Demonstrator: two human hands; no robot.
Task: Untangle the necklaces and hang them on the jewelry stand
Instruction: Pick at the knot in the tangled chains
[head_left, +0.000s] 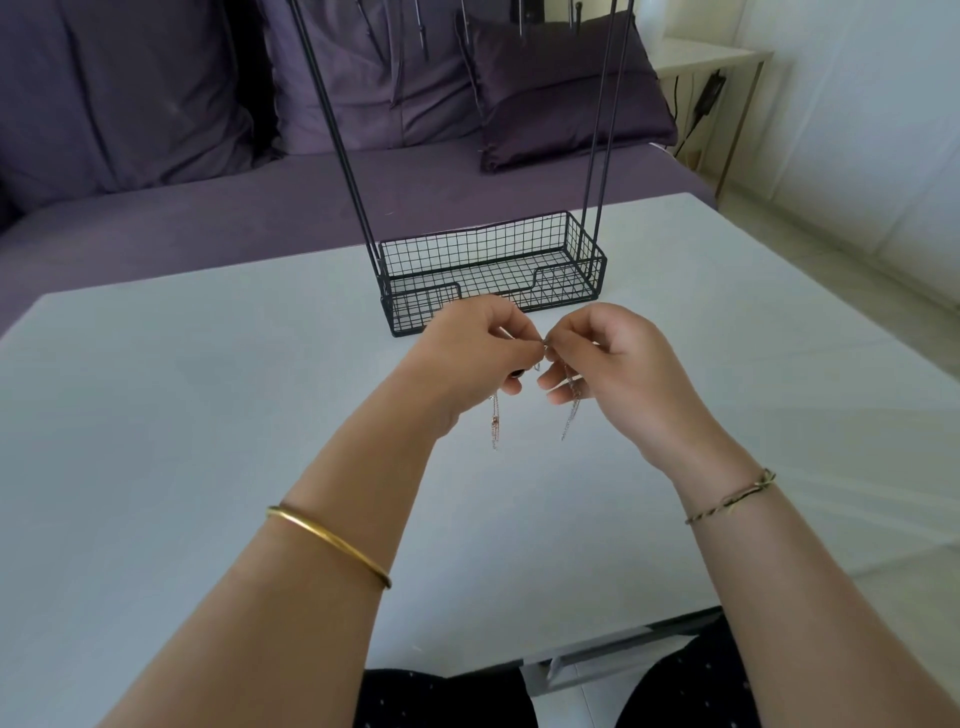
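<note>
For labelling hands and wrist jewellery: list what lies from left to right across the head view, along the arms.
Gold bangle → left hand → right hand → cord bracelet. The necklaces, pinched by both hands, overlap them, so they are left out.

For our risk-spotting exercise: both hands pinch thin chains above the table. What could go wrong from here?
The left hand and right hand pinch the chains close together; pulling apart might tighten any tangle or snap one.
The dangling ends could snag on the stand's wire basket.
</note>
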